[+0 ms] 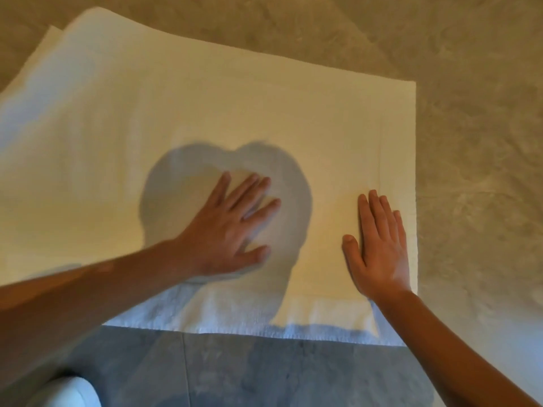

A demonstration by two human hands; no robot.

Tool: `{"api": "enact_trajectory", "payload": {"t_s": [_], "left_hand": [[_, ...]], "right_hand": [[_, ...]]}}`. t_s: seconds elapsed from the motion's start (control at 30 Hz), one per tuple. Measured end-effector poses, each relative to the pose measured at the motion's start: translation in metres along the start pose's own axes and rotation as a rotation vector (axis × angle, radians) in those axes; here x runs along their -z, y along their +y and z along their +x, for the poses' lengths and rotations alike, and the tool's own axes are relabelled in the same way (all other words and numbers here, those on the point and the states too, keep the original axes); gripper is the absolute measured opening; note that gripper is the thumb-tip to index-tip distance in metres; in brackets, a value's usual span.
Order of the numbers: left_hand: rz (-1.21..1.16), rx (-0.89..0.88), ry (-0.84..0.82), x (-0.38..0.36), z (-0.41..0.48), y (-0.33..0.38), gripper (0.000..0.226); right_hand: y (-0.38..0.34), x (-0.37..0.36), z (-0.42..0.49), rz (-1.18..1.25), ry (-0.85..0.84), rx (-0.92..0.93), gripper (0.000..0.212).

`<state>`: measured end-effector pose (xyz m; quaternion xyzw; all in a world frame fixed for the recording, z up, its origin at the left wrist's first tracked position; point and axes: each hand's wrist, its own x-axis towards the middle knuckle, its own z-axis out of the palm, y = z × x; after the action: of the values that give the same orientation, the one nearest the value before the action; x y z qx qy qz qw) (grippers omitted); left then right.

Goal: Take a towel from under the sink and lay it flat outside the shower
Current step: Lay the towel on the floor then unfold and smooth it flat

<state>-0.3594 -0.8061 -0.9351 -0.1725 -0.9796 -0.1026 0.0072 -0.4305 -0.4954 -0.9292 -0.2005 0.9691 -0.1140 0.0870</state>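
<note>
A white towel point(188, 110) lies spread out on the stone floor and fills most of the head view. Its right and near edges lie straight; its far left part looks doubled, with a second layer showing at the corner. My left hand point(232, 230) rests palm down on the towel near its middle, fingers spread. My right hand point(379, 245) presses flat on the towel close to its right edge, fingers together and pointing away from me. Neither hand grips the cloth. A round shadow falls on the towel around my left hand.
Beige mottled stone floor point(470, 127) surrounds the towel to the right and beyond it. Grey tile point(264, 374) runs along the near side. A white rounded object point(67, 392) sits at the bottom left corner.
</note>
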Motion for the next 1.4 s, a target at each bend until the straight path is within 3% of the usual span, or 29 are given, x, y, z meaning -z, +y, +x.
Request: {"api": "enact_trajectory", "payload": {"t_s": [0.23, 0.4, 0.53, 0.8, 0.97, 1.17, 1.3, 1.4], "left_hand": [[0.057, 0.011, -0.071, -0.004, -0.01, 0.007, 0.079], [0.084, 0.01, -0.09, -0.008, -0.01, 0.006, 0.078], [0.05, 0.037, -0.065, -0.007, -0.01, 0.001, 0.078], [0.046, 0.389, 0.026, 0.017, -0.011, -0.092, 0.078], [0.099, 0.415, 0.031, 0.015, -0.016, -0.103, 0.079], [0.073, 0.409, -0.009, 0.012, -0.016, -0.105, 0.079], [-0.033, 0.409, 0.101, 0.012, -0.018, -0.104, 0.075], [-0.262, 0.485, 0.304, 0.016, -0.022, -0.106, 0.068]], "right_hand": [[-0.013, 0.005, 0.003, -0.016, -0.04, -0.014, 0.076], [-0.076, -0.008, 0.029, -0.01, -0.034, 0.141, 0.074], [-0.083, -0.019, 0.048, -0.09, -0.037, 0.135, 0.073], [-0.082, -0.019, 0.047, -0.079, -0.041, 0.146, 0.072], [-0.109, -0.015, 0.055, 0.1, -0.016, 0.1, 0.074], [-0.176, -0.003, 0.127, 0.31, 0.008, 0.213, 0.068], [-0.216, 0.004, 0.18, 0.318, -0.004, 0.301, 0.067], [-0.233, -0.015, 0.196, 0.167, -0.089, 0.366, 0.068]]}}
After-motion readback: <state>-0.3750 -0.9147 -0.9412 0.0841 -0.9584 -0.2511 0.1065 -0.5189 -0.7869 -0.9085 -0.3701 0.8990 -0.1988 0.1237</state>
